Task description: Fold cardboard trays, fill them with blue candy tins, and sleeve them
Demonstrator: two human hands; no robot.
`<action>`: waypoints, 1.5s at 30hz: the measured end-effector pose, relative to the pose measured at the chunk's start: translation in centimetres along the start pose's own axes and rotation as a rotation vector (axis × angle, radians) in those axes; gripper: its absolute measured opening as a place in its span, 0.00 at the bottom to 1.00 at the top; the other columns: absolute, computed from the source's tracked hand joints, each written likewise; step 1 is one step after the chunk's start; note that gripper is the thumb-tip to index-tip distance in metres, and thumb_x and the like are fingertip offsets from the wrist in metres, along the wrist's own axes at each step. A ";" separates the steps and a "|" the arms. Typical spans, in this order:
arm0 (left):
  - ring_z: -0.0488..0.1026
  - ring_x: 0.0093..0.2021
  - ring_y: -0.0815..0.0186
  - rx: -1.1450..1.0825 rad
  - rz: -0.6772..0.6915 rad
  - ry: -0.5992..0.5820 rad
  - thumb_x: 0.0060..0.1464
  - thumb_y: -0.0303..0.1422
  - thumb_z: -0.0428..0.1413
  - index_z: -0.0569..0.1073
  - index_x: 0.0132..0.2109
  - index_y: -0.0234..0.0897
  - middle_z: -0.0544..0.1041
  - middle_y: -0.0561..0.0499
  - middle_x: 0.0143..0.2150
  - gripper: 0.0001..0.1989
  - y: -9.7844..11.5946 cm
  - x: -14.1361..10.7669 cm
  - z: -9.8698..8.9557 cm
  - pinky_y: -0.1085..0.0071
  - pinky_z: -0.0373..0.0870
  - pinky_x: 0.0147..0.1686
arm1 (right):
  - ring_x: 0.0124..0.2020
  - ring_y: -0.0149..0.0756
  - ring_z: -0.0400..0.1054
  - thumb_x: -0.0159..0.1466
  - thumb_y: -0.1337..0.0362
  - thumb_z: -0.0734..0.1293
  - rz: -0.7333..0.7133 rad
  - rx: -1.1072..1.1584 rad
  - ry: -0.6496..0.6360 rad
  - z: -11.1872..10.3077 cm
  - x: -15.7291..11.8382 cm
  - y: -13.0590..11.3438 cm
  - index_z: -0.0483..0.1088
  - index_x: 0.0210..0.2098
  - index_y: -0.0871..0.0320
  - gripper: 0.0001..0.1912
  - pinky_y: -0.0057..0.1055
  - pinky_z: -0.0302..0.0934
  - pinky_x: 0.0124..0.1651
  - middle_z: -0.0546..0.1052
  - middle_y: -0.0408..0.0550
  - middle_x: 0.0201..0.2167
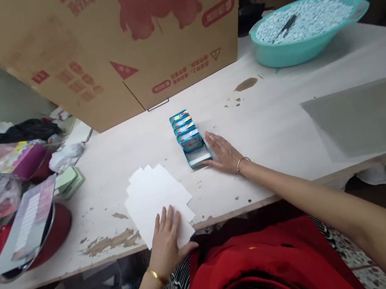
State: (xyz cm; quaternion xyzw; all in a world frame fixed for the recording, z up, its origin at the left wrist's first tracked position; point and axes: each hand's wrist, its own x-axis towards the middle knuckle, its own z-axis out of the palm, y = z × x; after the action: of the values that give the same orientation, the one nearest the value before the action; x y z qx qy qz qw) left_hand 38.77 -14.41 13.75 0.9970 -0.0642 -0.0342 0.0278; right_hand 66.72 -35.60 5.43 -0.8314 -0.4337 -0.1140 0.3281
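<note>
Centrally on the pale, scuffed desk (266,117), one shallow blue tray with white interior (198,155) ends a row of apparently four small glossy blue boxes (191,142), its long axis running away from the person. One large brown cardboard carton (170,52) blocks the far side; one turquoise plastic basin (292,51) stands far right. The left hand (166,237) lies open on overlapping white sheets (154,190), number unclear; the right hand (224,153), open, adjoins the tray.

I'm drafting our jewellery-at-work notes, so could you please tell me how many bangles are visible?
2: the gold bangle on the wrist of the left hand, which rests on white sheets, and the thinner bangle on the wrist of the right hand.
</note>
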 end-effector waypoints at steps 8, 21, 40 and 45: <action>0.68 0.57 0.59 -0.408 -0.176 0.144 0.62 0.39 0.47 0.72 0.53 0.38 0.73 0.45 0.55 0.18 0.7 -3.5 1.1 0.58 0.68 0.57 | 0.69 0.48 0.34 0.64 0.47 0.59 -0.153 0.093 -0.085 -0.3 -3.3 -5.6 0.39 0.68 0.61 0.42 0.54 0.38 0.67 0.51 0.58 0.67; 0.42 0.69 0.46 -0.133 -0.002 -0.011 0.46 0.54 0.58 0.52 0.67 0.40 0.53 0.40 0.68 0.46 -0.1 -8.8 0.9 0.40 0.42 0.63 | 0.63 0.41 0.55 0.66 0.63 0.60 -0.438 0.351 -0.489 2.0 -7.0 -12.5 0.69 0.51 0.59 0.16 0.47 0.48 0.64 0.67 0.52 0.59; 0.67 0.50 0.56 -0.071 -0.478 -0.113 0.62 0.29 0.44 0.71 0.41 0.36 0.74 0.46 0.43 0.11 4.5 -4.9 -1.4 0.58 0.71 0.44 | 0.27 0.35 0.67 0.57 0.81 0.57 -0.529 -0.176 -0.177 -1.0 -7.8 -17.4 0.68 0.39 0.59 0.16 0.31 0.58 0.26 0.75 0.50 0.38; 0.69 0.45 0.56 0.024 -0.382 -0.250 0.59 0.25 0.47 0.73 0.37 0.34 0.74 0.45 0.39 0.10 4.8 -2.6 -1.8 0.62 0.72 0.36 | 0.19 0.30 0.63 0.57 0.83 0.54 -0.620 -0.108 -0.185 0.2 -7.9 -17.4 0.64 0.38 0.59 0.17 0.29 0.52 0.20 0.72 0.45 0.32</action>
State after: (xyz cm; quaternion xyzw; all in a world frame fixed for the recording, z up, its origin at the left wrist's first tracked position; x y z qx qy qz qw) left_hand 35.76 -18.71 15.99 0.9793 0.1223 -0.1613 0.0006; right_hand 48.18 -33.50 9.33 -0.6828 -0.6875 -0.1556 0.1922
